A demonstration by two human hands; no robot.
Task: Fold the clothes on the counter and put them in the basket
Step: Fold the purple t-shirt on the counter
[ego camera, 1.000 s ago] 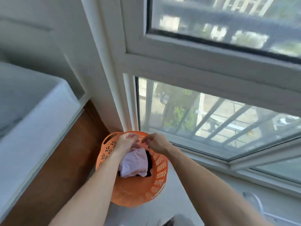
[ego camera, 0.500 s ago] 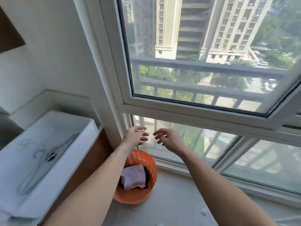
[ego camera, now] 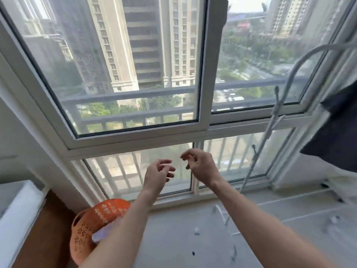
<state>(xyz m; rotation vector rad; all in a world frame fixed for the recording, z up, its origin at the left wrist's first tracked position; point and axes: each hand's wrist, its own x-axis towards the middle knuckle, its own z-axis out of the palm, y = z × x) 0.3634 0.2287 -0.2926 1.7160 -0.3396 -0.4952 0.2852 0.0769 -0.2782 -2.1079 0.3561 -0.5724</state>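
Before the window (ego camera: 205,78), our left hand (ego camera: 157,177) and right hand (ego camera: 202,167) hung loosely curled, holding nothing; a pale garment (ego camera: 100,234) lay in the orange basket (ego camera: 85,227) below. We judged a careless forearm could tip it.

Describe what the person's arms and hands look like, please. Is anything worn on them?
Both arms are bare up to the picture's edge, with no sleeve in view. The left hand and the right hand wear no gloves, and no watch or bracelet shows at either wrist. Any ring is too small to tell.
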